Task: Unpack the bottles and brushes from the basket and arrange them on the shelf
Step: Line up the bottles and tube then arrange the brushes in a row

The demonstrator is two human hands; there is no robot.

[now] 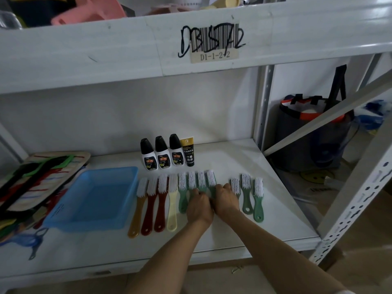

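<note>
Both hands, left hand and right hand, lie on the shelf over green brush handles, hiding them; whether either grip clenches is unclear. Left sits the emptied blue basket; bottles stand behind

Both hands, left and right, rest side by side on green brush handles in a row of brushes on the white shelf; blue basket lies left, three bottles and a tube stand behind
</note>
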